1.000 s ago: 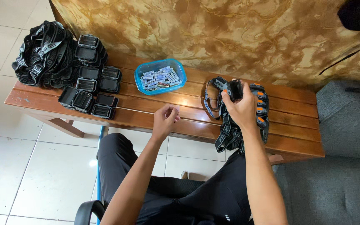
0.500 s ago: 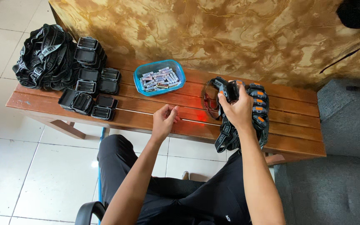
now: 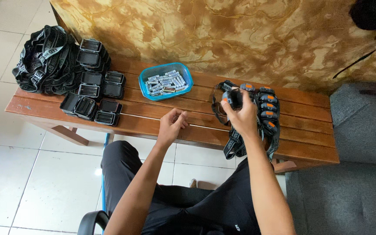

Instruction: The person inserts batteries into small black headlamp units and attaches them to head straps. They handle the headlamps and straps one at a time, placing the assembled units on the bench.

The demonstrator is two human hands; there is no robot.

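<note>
- Surface (image 3: pixel 310 130): a slatted wooden bench running left to right against a mottled brown wall. The layout on it matches the earlier views; nothing on it has shifted.
- Strap pile (image 3: pixel 44 61): a heap of black headbands at the far left end, with a cluster of open black casings (image 3: pixel 93 93) just beside it.
- Headlamp row (image 3: pixel 267 109): black units with orange buttons, stacked in a column at the right end. The long axis of the column runs from the wall toward the person, with straps hanging over the front edge.
- Blue tray (image 3: pixel 146 75): holds loose batteries and sits near the wall, between the casings and the headlamps.
- Right hand (image 3: pixel 243 118): compared with a second ago, it holds its headlamp (image 3: pixel 232 98) slightly higher and clear of the row. The fingers are closed around the body. The lamp's facing direction cannot be determined.
- Left hand (image 3: pixel 170 124): it has moved a little along the front slats toward the tray side. The fingers are loosely curled, resting on the surface, and appear to hold nothing.
</note>
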